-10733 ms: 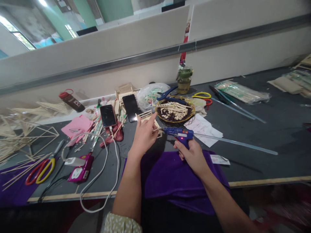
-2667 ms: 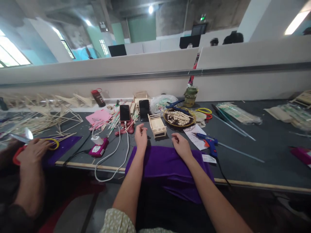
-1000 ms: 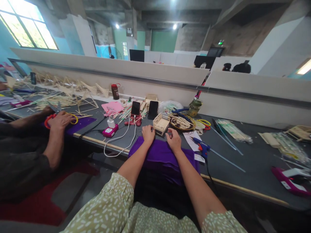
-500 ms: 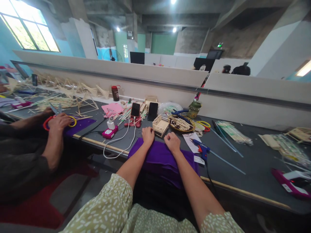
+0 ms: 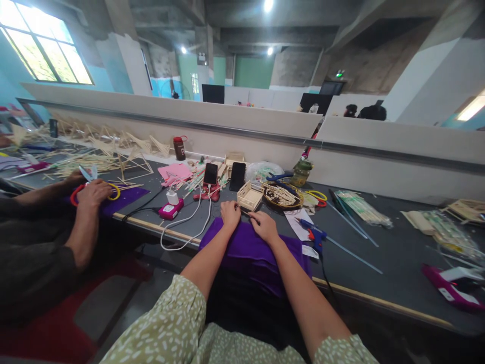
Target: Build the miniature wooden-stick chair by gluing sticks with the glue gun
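Note:
My left hand (image 5: 230,214) rests on the far edge of the purple cloth (image 5: 253,250), fingers curled, close to a small wooden stick crate (image 5: 249,196). My right hand (image 5: 264,226) lies beside it on the cloth with its fingers curled, and the two hands almost touch. I see nothing clearly held in either. The blue glue gun (image 5: 313,234) lies on the dark table (image 5: 382,253) to the right of my right hand, on a sheet of paper.
A round dish of sticks (image 5: 282,194), two phones (image 5: 210,173), a pink charger (image 5: 171,208), scissors (image 5: 317,195) and packets of sticks (image 5: 359,206) crowd the table. At the left another person's hand (image 5: 93,192) holds red and yellow scissors by stick frames (image 5: 113,156). A partition wall runs behind.
The glue gun has been set down on the table and the crate stands by itself. My hands have come together on the cloth, the right sliding left in the last half second.

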